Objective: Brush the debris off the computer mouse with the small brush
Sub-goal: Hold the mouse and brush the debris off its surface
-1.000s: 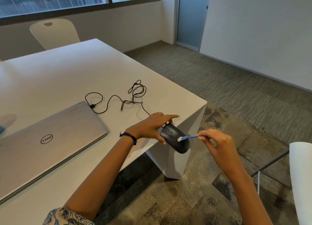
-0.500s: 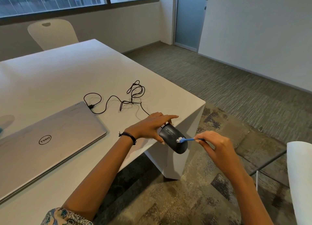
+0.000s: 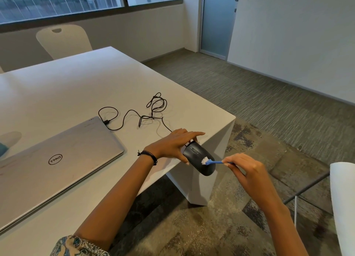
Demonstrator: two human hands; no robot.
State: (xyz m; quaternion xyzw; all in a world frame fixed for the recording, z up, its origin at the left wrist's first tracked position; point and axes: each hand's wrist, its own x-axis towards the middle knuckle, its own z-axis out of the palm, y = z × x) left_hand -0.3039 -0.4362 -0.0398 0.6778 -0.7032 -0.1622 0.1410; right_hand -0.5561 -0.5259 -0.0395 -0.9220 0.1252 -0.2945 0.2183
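Table (image 3: 211, 121) edge, left hand (image 3: 172, 145) gripping mouse (image 3: 196, 156), brush (image 3: 214, 162) touching it

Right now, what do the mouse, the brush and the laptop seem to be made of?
The mouse: matte black plastic, by its dull moulded shell. The brush: blue handle, probably plastic; white bristles, likely synthetic, too small to tell. The laptop: silver lid, soft satin sheen, probably aluminium, possibly painted plastic.

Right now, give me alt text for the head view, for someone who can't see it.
The left hand holds a black mouse at the table edge while the right hand pinches a small blue brush, bristles on the mouse. A closed laptop lies nearby.
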